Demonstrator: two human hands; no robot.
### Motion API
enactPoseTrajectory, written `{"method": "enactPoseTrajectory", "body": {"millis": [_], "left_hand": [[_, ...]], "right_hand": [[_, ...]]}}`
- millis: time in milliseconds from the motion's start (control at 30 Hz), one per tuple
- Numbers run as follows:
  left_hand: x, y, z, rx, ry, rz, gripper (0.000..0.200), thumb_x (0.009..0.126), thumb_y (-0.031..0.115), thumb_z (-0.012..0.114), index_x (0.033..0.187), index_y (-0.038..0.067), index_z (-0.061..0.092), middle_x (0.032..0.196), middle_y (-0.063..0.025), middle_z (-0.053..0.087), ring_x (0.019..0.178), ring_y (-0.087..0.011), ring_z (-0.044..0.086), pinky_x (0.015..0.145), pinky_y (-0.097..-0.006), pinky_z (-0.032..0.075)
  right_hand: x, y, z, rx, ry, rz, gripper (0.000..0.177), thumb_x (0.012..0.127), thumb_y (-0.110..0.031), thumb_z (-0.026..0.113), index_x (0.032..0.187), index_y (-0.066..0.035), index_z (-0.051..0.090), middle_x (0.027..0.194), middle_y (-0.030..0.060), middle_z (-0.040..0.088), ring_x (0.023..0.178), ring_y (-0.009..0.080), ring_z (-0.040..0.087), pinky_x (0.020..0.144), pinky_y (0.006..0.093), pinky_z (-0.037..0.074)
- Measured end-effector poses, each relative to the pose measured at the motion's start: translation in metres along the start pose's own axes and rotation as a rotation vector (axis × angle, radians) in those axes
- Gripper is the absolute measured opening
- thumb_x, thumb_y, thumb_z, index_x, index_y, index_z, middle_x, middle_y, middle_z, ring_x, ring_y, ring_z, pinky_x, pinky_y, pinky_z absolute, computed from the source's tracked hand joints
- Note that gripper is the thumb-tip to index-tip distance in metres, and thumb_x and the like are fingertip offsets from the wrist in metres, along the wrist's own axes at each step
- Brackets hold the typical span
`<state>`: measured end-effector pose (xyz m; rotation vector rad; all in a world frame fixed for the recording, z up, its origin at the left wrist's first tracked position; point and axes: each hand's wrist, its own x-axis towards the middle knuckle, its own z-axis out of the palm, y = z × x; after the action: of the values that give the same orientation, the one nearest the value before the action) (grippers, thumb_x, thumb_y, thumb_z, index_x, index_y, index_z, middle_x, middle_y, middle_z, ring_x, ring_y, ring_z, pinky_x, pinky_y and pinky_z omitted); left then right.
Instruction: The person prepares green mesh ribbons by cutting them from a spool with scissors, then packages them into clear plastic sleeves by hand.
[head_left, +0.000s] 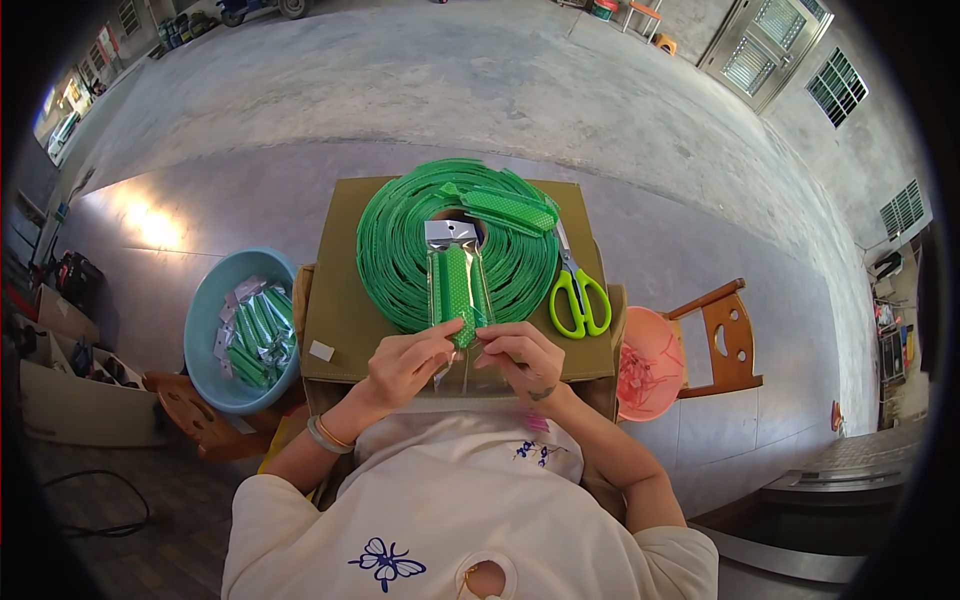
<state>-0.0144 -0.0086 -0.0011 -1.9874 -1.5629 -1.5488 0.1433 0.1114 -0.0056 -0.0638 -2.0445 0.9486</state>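
A clear plastic bag (452, 233) with a white hanging header lies over the big roll of green ribbon (390, 260). Inside its lower part is a folded green dotted ribbon piece (455, 285). My left hand (412, 362) is closed, pinching the bag near the lower end of the green piece. Opposite it, my right hand (522, 357) has its fingertips pinched on the bag's right edge, close to the opening. Another folded green ribbon piece (510, 210) rests on top of the roll. Green-handled scissors (580, 300) lie to the right of the roll.
The roll sits on a brown box (330, 290), with a small white piece (321, 351) at its left corner. On the left, a blue basin (205, 350) holds several filled bags. At right are a pink basin (660, 400) with red strips and a wooden chair (735, 340).
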Motion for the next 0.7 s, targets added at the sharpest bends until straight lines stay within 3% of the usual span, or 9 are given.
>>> {"method": "enactPoseTrajectory", "body": {"millis": [133, 267, 333, 433, 467, 533, 700], "left_hand": [[-0.004, -0.001, 0.0, -0.091, -0.038, -0.065, 0.016, 0.07, -0.002, 0.07, 0.081, 0.001, 0.058, 0.101, -0.0177, 0.064, 0.063, -0.0174, 0.064, 0.053, -0.0247, 0.05], [-0.003, 0.01, 0.005, -0.347, 0.084, -0.535, 0.012, 0.073, -0.001, 0.069, 0.078, 0.0, 0.058, 0.098, -0.0149, 0.064, 0.067, -0.0147, 0.063, 0.059, -0.0248, 0.052], [-0.006, 0.01, 0.01, -0.448, 0.214, -0.675, 0.01, 0.075, -0.001, 0.068, 0.077, -0.001, 0.058, 0.094, -0.0126, 0.064, 0.07, -0.0148, 0.062, 0.063, -0.0249, 0.054], [-0.012, 0.005, 0.007, -0.346, 0.129, -0.75, 0.008, 0.077, 0.0, 0.066, 0.077, -0.001, 0.058, 0.085, -0.0104, 0.063, 0.07, -0.0175, 0.064, 0.068, -0.0261, 0.055], [-0.013, 0.005, 0.005, -0.518, 0.127, -0.92, 0.009, 0.078, 0.0, 0.066, 0.077, -0.002, 0.057, 0.084, -0.0115, 0.063, 0.071, -0.0183, 0.064, 0.068, -0.0266, 0.055], [-0.009, 0.008, -0.001, -0.869, 0.122, -1.256, 0.01, 0.079, 0.0, 0.064, 0.076, -0.002, 0.055, 0.082, -0.0137, 0.063, 0.072, -0.0199, 0.065, 0.069, -0.0275, 0.056], [-0.009, 0.011, 0.004, -0.967, 0.25, -1.369, 0.012, 0.081, 0.0, 0.062, 0.074, -0.002, 0.053, 0.079, -0.0154, 0.063, 0.075, -0.0229, 0.066, 0.068, -0.0286, 0.057]], "right_hand": [[-0.006, 0.003, 0.0, 0.118, 0.0, 0.127, 0.012, 0.075, 0.008, 0.061, 0.084, 0.001, 0.056, 0.101, 0.0173, 0.059, 0.085, 0.0196, 0.062, 0.07, 0.0279, 0.054], [-0.003, -0.01, 0.014, 0.372, 0.214, 0.456, 0.007, 0.083, -0.002, 0.06, 0.082, 0.002, 0.054, 0.11, 0.0183, 0.055, 0.095, 0.0203, 0.059, 0.076, 0.0307, 0.053], [-0.004, -0.009, 0.016, 0.523, 0.219, 0.672, 0.011, 0.084, -0.005, 0.06, 0.081, 0.003, 0.054, 0.105, 0.018, 0.057, 0.092, 0.0207, 0.06, 0.076, 0.0312, 0.054], [0.001, -0.014, 0.015, 0.683, 0.183, 0.923, 0.014, 0.084, -0.007, 0.061, 0.079, 0.003, 0.053, 0.094, 0.0168, 0.06, 0.084, 0.0201, 0.063, 0.073, 0.0313, 0.056], [0.003, -0.016, 0.014, 0.725, 0.163, 0.994, 0.014, 0.084, -0.007, 0.061, 0.078, 0.003, 0.052, 0.09, 0.0163, 0.061, 0.081, 0.0197, 0.064, 0.073, 0.0312, 0.056], [0.001, -0.013, 0.017, 0.687, 0.177, 0.973, 0.014, 0.083, -0.007, 0.062, 0.078, 0.002, 0.053, 0.083, 0.0146, 0.062, 0.074, 0.0188, 0.064, 0.069, 0.0303, 0.057], [-0.002, -0.009, 0.021, 0.654, 0.206, 0.952, 0.014, 0.081, -0.006, 0.064, 0.077, 0.002, 0.053, 0.077, 0.0125, 0.062, 0.067, 0.0164, 0.064, 0.063, 0.0275, 0.057]]}}
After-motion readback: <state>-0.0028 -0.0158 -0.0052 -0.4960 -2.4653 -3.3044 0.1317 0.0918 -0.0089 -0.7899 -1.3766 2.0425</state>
